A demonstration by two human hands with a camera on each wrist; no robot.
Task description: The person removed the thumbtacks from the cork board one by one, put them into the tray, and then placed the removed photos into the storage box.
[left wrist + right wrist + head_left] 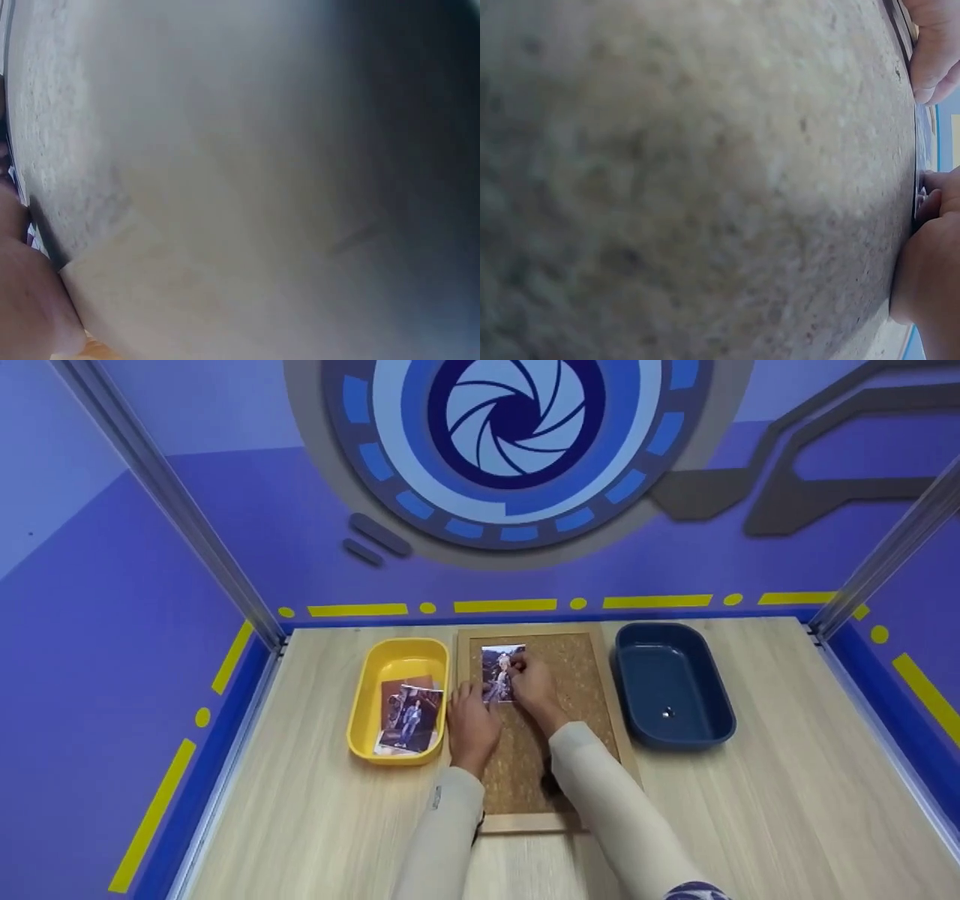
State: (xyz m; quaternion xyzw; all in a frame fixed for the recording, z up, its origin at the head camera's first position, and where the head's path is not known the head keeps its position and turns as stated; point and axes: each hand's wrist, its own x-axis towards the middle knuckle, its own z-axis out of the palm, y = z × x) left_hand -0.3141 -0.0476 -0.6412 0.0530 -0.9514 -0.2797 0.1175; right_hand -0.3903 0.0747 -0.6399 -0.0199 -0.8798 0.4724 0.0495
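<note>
A photo print of a figure outdoors lies at the upper left of a wood-framed corkboard. My left hand rests over the board's left edge, its fingertips pressing the photo's lower left part. From the right, my right hand reaches over the photo with curled fingers, thumb and fingertips pinching something small against it. Those fingers mostly hide the small thing, so its kind cannot be told. Low over the cork, the right wrist view shows the right hand below the left hand. At the left wrist view's edge is part of the left hand.
Left of the board stands a yellow tub with several photos in it. A dark blue tub on the right holds a small shiny metal piece. Blue panels wall the wooden table at the back and sides.
</note>
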